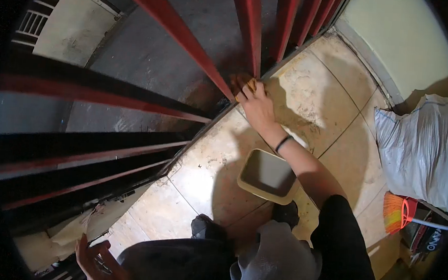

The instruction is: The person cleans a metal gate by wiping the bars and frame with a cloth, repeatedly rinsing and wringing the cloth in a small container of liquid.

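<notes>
The yellowish wad [251,84] is at the tiled floor's [194,181] raised edge, close to the feet of the red bars [247,29]. The right hand [256,102] has it under bent fingers, closed down on it with little gap; much of it is hidden there, so whether it is sponge or folded cloth is hard to say. It should handle as light and soft, giving under pressure, slippery if wet, and unlikely to break. The best hold is across its thick middle, fingers spread over the top, keeping knuckles off the bars.

The left hand [101,263] hangs well apart, near the floor's lower left corner, its fingers loosely bent and parted, with nothing visible in them. A pale-rimmed container [260,193], grey inside, stands on the tiles just beside the right forearm [304,162].
</notes>
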### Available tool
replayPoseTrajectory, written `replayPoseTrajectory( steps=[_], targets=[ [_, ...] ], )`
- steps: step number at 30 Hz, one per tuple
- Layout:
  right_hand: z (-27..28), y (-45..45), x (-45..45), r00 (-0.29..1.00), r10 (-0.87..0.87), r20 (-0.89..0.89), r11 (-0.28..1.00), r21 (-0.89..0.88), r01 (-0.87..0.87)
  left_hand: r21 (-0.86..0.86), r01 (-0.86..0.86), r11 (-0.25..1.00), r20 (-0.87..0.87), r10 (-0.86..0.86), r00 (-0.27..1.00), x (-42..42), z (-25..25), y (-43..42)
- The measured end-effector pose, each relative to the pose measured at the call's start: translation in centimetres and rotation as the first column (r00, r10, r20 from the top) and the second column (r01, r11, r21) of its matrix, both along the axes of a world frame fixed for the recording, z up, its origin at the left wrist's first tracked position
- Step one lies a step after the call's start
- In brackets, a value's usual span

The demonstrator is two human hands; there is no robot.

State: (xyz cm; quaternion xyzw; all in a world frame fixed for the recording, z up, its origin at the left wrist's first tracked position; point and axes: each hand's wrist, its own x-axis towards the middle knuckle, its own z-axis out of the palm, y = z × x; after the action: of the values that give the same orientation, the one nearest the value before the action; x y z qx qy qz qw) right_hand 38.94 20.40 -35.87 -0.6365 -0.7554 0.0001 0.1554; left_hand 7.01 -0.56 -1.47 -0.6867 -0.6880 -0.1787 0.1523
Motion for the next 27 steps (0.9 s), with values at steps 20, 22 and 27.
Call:
replayPoseTrajectory(
  steps=[20,22,27],
  targets=[
    [-2.9,2.7,0.1,0.997,0.075,-0.018,0.968,-0.24,-0.077,-0.086,-0.196,0.977,0.171,0.208,0.963,1.6,-0.7,1.6],
    [-2.4,-0.1,1.3,0.99,0.111,-0.084,0.993,-0.026,-0.113,-0.073,-0.201,0.977,0.11,0.208,0.972,0.1,-0.5,1.0],
    [-2.0,1.5,2.3,0.984,0.153,-0.089,0.987,0.06,-0.148,-0.067,-0.361,0.93,0.174,0.367,0.914,2.4,-0.5,1.1]
  ],
)
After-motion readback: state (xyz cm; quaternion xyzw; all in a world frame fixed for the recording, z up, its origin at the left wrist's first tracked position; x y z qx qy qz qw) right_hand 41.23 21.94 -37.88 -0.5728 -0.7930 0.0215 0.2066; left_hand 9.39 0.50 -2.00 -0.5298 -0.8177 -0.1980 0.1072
